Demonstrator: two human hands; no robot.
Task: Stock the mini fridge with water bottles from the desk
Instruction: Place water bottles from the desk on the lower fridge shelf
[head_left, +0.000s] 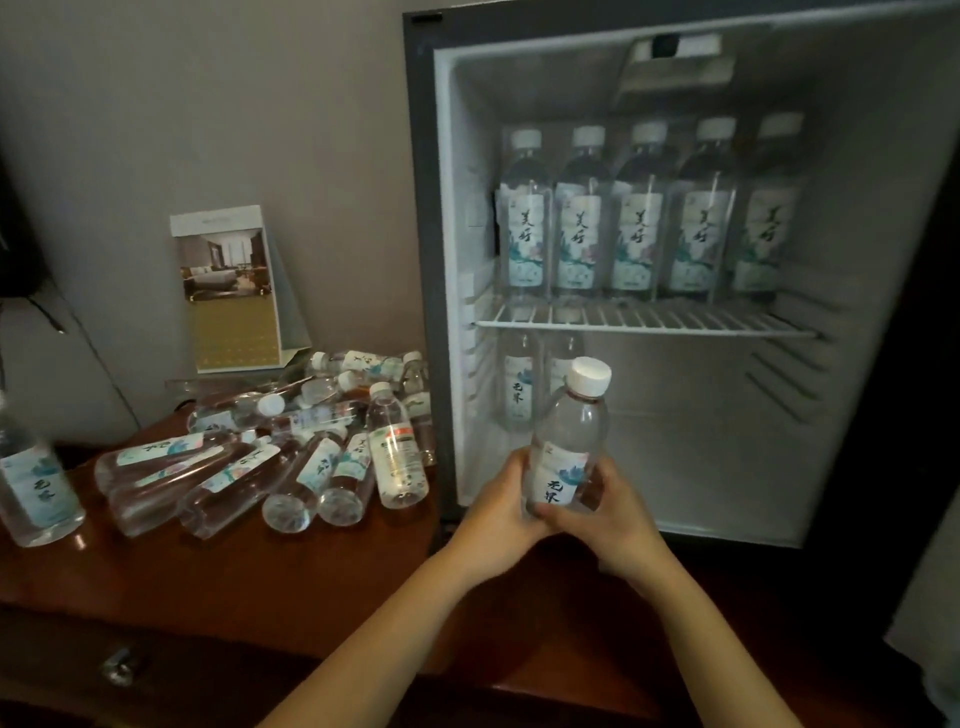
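In front of the open mini fridge, water bottle upright, clasped at its base by left grip and right grip together. Wire shelf above already full, five bottles across; two bottles below; heap of bottles left on the surface.

5 bottles fill the wire shelf side to side. Below it, 2 bottles stand at the back left; the fridge floor to their right lies open.
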